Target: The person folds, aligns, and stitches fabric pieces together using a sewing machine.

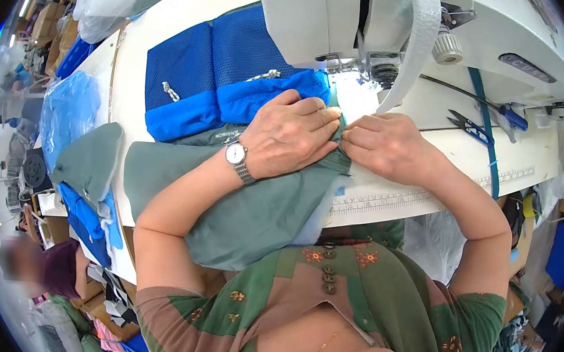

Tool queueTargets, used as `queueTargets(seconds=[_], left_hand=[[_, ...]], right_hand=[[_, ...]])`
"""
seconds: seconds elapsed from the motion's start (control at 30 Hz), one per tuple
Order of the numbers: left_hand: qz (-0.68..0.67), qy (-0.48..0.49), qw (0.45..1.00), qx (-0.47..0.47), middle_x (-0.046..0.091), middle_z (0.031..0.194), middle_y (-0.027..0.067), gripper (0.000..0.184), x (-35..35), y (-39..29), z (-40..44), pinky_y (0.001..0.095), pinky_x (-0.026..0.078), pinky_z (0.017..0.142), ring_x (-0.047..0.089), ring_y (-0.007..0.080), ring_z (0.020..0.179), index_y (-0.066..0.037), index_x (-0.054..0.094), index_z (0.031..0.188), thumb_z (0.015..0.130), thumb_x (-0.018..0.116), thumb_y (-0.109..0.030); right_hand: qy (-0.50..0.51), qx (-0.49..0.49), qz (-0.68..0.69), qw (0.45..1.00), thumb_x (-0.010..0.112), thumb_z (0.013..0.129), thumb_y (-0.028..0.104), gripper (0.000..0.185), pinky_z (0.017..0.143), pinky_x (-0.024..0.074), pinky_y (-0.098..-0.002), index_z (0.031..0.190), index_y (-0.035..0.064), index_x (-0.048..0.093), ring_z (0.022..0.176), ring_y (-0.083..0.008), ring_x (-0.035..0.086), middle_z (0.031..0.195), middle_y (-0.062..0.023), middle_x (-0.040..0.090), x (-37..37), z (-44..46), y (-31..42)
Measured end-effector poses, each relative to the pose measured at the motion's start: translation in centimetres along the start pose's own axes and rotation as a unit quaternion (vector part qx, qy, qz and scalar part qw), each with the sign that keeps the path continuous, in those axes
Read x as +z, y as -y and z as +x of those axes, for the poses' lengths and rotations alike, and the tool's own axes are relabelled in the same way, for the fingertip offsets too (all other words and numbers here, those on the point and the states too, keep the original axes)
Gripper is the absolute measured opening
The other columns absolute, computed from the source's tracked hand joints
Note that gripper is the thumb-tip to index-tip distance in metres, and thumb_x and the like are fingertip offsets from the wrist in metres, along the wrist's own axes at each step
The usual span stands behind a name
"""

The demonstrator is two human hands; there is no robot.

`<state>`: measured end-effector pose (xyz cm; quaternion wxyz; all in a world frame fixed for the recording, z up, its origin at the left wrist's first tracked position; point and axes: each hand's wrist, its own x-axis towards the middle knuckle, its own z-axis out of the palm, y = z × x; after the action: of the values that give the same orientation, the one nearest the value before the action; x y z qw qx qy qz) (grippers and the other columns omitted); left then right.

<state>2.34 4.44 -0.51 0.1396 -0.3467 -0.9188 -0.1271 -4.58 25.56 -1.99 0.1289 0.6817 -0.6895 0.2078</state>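
My left hand point(291, 138), with a wristwatch point(236, 153) on the wrist, lies palm down on a grey-green fabric piece point(244, 220). Its fingers are drawn together at the fabric's right edge. Opposite it, my right hand point(392, 145) pinches the same edge, fingertips almost touching the left ones. The green piece hangs over the table's front edge towards my lap. Joined or lying against it are blue mesh pockets point(181, 66) with bright blue lower bands and cord loops. Just beyond both hands is the lit needle area of a white sewing machine point(296, 16); the needle itself is hard to make out.
Thread snips point(470, 129) and a screwdriver point(514, 117) lie right of the machine's needle area. A printed ruler point(387, 202) runs along the table's front edge. At left are clear plastic point(72, 117) and another green piece point(88, 162). A person point(59, 270) is further left.
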Motion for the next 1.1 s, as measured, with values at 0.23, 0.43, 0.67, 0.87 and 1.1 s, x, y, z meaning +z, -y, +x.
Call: queueTargets(seconds=[0.23,0.43,0.67,0.87,1.1], left_hand=[[0.004,0.028,0.999,0.017,0.070,0.101,0.0050,0.030,-0.3,1.1,0.7,0.0342,0.047,0.076,0.062,0.0191,0.091,-0.005,0.069,0.100,0.075,0.070,-0.020],[0.031,0.001,0.999,0.044,0.066,0.096,0.0028,0.024,-0.1,3.0,0.8,0.0374,0.047,0.082,0.058,0.0178,0.096,-0.005,0.067,0.094,0.080,0.065,-0.024],[-0.084,0.130,0.985,-0.080,0.053,0.132,0.0079,0.057,-1.5,-0.7,-2.7,0.0540,0.039,0.099,0.049,0.0286,0.123,-0.010,0.057,0.124,0.075,0.071,-0.034],[-0.066,0.173,0.983,0.010,0.039,0.147,0.0072,0.063,-1.2,1.9,-3.9,0.0602,0.028,0.106,0.036,0.0313,0.136,-0.014,0.044,0.140,0.078,0.058,-0.019],[-0.064,0.206,0.973,0.085,0.038,0.148,0.0043,0.059,-1.6,6.3,-3.4,0.0571,0.030,0.107,0.031,0.0263,0.140,-0.015,0.046,0.137,0.081,0.060,-0.019]], right_hand=[[-0.022,0.022,-0.018,0.999,0.060,0.067,0.012,0.006,0.061,0.0521,-0.0293,0.069,0.0086,0.056,0.071,-0.0164,0.060,0.072,-0.0014,0.053,0.2,-0.1,-0.6],[-0.029,0.050,-0.055,0.997,0.060,0.067,0.013,0.007,0.057,0.0484,-0.0305,0.071,0.0077,0.056,0.063,-0.0181,0.059,0.073,-0.0005,0.055,1.5,-0.1,-1.5],[-0.067,0.056,-0.079,0.993,0.060,0.068,0.012,0.007,0.056,0.0470,-0.0291,0.074,0.0083,0.059,0.063,-0.0179,0.060,0.074,-0.0002,0.057,2.5,-0.3,-1.3],[-0.081,0.058,-0.097,0.990,0.060,0.067,0.011,0.006,0.056,0.0478,-0.0294,0.070,0.0088,0.056,0.065,-0.0182,0.060,0.072,-0.0010,0.054,2.1,0.5,-1.0],[-0.076,0.103,-0.098,0.987,0.061,0.066,0.011,0.007,0.058,0.0483,-0.0320,0.070,0.0086,0.055,0.066,-0.0211,0.061,0.071,-0.0031,0.054,3.0,1.2,-1.3]])
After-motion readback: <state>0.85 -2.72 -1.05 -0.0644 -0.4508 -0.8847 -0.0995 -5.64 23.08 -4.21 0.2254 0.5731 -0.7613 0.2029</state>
